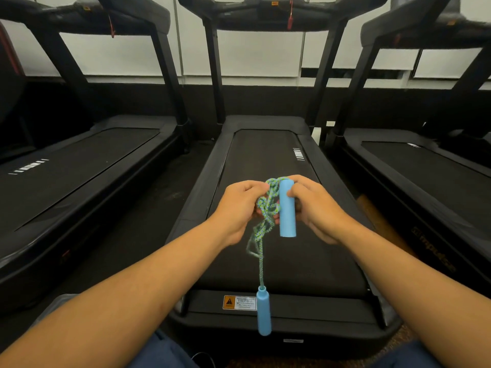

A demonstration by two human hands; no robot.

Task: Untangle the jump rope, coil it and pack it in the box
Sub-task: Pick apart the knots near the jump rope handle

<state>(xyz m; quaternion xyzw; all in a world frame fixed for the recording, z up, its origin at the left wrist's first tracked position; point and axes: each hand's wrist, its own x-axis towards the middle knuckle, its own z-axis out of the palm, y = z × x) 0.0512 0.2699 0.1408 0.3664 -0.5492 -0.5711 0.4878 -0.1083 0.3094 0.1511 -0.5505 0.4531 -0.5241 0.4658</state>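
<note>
Head view. The setting is a gym floor with three treadmills side by side: one at left (79, 166), one in the centre (268, 208), one at right (414, 166). All three belts are black and bare. Behind them runs a dark low wall under pale window blinds. A warning label (240, 302) sits on the rear end cover of the centre treadmill. Red safety cords, two counted, hang from the left and centre consoles.

Both forearms reach forward over the centre belt. The jump rope (265, 208) is held in the air between the hands, clear of the belt. It has two light blue handles and one green-and-blue braided cord, which is bunched in a knotted tangle.

The left hand (239, 208) is closed on the tangle, fingers curled around the bunched cord. The right hand (313, 208) pinches the upper handle (287, 208), thumb pressed on its near face, fingers wrapped behind; this handle stands upright.

A single strand of cord drops from the tangle to the lower handle (263, 312), which hangs free, untouched by either hand.

Dark blue trouser legs show at the bottom edge.
</note>
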